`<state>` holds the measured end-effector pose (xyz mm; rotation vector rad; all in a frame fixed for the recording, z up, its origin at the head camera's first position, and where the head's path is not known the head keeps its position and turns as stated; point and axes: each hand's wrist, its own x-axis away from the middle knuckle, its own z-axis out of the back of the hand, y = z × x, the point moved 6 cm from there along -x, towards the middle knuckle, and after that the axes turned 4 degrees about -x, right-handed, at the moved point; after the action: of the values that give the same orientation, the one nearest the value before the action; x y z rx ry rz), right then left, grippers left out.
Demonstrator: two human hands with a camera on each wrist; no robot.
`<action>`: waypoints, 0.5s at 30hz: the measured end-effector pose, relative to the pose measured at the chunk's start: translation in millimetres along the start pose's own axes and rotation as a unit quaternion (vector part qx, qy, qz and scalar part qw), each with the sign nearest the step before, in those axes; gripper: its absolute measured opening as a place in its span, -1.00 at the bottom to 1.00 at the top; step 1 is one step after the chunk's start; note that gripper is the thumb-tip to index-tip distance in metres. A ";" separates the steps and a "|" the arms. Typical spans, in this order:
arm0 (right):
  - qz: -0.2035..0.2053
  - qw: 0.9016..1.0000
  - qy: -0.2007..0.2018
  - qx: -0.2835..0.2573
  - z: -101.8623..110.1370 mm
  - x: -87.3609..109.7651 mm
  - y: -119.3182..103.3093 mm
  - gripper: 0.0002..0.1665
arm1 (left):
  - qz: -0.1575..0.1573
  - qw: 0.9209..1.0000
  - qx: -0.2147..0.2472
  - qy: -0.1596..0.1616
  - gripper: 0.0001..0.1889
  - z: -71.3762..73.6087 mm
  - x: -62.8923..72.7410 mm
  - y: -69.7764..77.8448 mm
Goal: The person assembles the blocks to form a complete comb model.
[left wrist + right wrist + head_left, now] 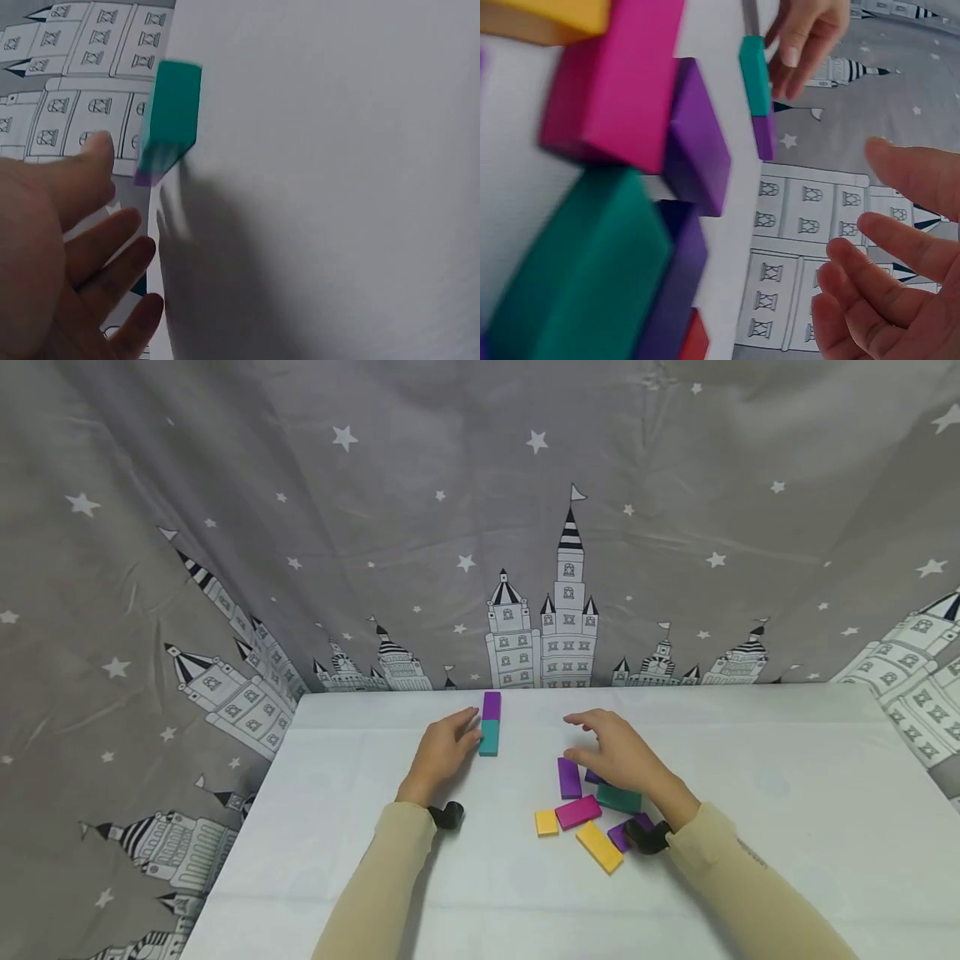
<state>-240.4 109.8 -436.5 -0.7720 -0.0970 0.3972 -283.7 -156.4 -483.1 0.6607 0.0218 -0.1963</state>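
Observation:
Toward the back of the table a teal block (489, 738) and a purple block (491, 706) lie end to end in one line. Just left of them is my left hand (438, 752), its fingers loosely bent and nothing held. In the left wrist view the teal block (177, 105) stands apart from the fingertips. My right hand (618, 750) hovers over the far side of a loose group of blocks, thumb and fingers spread around air. Nearest to it are a purple block (569, 778) and a dark green block (618, 798).
The group also has a magenta block (578, 812), a small yellow square block (547, 823), a longer yellow block (600, 847) and a purple block (619, 836) partly under the right wrist. A red block (695, 337) shows at its edge. A grey castle-print curtain (420, 527) hangs behind.

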 end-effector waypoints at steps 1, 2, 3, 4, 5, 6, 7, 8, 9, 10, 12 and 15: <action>0.002 1.000 -0.001 0.002 -1.5 2.1 0.6 -0.37 | -0.009 1.000 -0.005 -0.006 -0.50 0.2 -2.3 -0.7; 0.002 1.000 -0.002 0.005 -3.1 4.2 1.7 -0.37 | -0.017 1.000 -0.011 -0.013 -0.49 0.3 -4.6 -1.7; 0.002 1.000 -0.004 0.008 -4.7 6.2 3.0 -0.37 | -0.026 0.999 -0.013 -0.018 -0.48 0.5 -6.8 -2.3; 0.002 1.000 -0.007 0.013 -6.4 8.2 4.2 -0.37 | -0.031 0.999 -0.013 -0.026 -0.47 0.4 -9.0 -2.9; -0.002 1.000 -0.010 0.016 -8.0 10.1 5.8 -0.37 | -0.037 0.999 -0.013 -0.032 -0.46 0.3 -11.0 -3.7; -0.003 1.000 -0.013 0.020 -9.5 12.1 7.1 -0.36 | -0.040 0.998 -0.012 -0.039 -0.45 0.1 -12.9 -4.7; -0.005 1.000 -0.017 0.024 -10.8 13.9 8.2 -0.36 | -0.042 0.998 -0.011 -0.046 -0.45 -0.1 -14.6 -5.4; -0.009 0.999 -0.021 0.027 -12.4 15.7 9.4 -0.35 | -0.044 0.998 -0.009 -0.051 -0.44 -0.2 -16.1 -5.7; -0.013 0.999 -0.025 0.031 -14.0 17.2 10.6 -0.33 | -0.044 0.997 -0.006 -0.057 -0.43 -0.5 -17.6 -5.8; -0.015 0.999 -0.028 0.034 -15.4 18.5 11.7 -0.32 | -0.043 0.997 -0.007 -0.063 -0.43 -1.3 -19.2 -6.3; -0.017 0.999 -0.031 0.037 -17.3 20.7 12.8 -0.30 | -0.043 0.997 -0.009 -0.070 -0.42 -2.5 -22.2 -6.1; -0.016 0.998 -0.028 0.051 -21.0 21.7 13.2 -0.27 | -0.050 0.995 -0.018 -0.081 -0.43 -4.9 -26.2 -4.9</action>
<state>-219.8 112.8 -462.0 -0.6582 -0.1401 0.3900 -310.1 -152.6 -487.8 0.6062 -0.0979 -0.3443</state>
